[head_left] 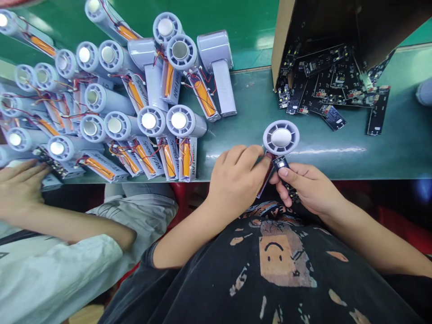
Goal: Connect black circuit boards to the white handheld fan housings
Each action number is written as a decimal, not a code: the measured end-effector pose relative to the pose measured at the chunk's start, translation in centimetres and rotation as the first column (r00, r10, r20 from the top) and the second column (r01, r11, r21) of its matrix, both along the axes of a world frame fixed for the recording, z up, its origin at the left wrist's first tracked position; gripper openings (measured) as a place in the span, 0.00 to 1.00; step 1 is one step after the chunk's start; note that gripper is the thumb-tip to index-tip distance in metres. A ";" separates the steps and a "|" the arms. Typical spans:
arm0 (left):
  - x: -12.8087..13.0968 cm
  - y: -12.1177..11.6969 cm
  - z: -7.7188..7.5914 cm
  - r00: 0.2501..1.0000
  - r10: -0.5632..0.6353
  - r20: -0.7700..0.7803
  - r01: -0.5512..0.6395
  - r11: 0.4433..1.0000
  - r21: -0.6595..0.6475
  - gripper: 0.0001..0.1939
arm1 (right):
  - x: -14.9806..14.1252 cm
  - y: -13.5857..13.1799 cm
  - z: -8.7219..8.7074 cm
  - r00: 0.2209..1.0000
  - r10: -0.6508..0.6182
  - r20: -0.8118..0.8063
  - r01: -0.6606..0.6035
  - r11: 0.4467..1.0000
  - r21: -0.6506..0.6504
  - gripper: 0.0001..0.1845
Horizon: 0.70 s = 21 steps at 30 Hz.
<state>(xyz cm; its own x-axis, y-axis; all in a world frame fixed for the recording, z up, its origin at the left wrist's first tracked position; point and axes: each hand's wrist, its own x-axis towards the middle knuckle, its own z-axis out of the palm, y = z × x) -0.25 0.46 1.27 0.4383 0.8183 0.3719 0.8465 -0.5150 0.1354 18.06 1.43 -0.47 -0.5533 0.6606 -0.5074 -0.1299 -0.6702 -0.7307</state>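
Left hand (pixel 238 177): Fingers curl around the neck of a pale lilac handheld fan (pixel 281 136), held at the front edge of a green worktable (pixel 245 130), round end up, handle slanting toward the lap.
Right hand (pixel 312 186): Thumb and fingers pinch a narrow black circuit board (pixel 281 163), its upper end just below the fan's ring.
Close work: A light, steady hold seems best, the board gripped by its edges rather than pressed on its small components, the fan braced against twisting.
Watch point: Thin leads could snag or get nipped against the casing; keeping them in sight would likely help.
Junction: Fingers cover the spot between fan and board, so whether a wire joins them cannot be told.
Ring: Smooth plastic, with short spokes around a shiny, silvery disc.
Crowd at left: Similar fans (pixel 178 120) show glossy barrels and boxy handles, many open on orange cylindrical cells (pixel 204 99) and slender red and dark wires (pixel 212 83).
Heap at right: Flat, stiff black boards (pixel 378 110) overlap at the mouth of a brown cardboard box (pixel 279 40).
Neighbour: A co-worker's hand (pixel 22 182) reaches among the fans at far left.
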 end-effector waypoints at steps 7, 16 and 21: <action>0.3 1.2 0.0 0.994 0.010 0.110 -0.001 0.997 -0.077 0.08 | 0.1 0.1 0.1 0.999 0.013 0.049 -0.014 0.999 0.034 0.23; -0.2 5.0 1.0 0.934 -0.222 0.281 0.307 0.901 -0.307 0.20 | 0.1 0.7 0.4 1.000 0.013 0.012 -0.013 1.000 -0.025 0.24; 0.8 5.2 1.8 0.947 -0.105 0.304 0.204 0.926 -0.318 0.19 | 0.2 0.4 0.1 0.998 -0.056 0.011 0.055 0.995 0.084 0.19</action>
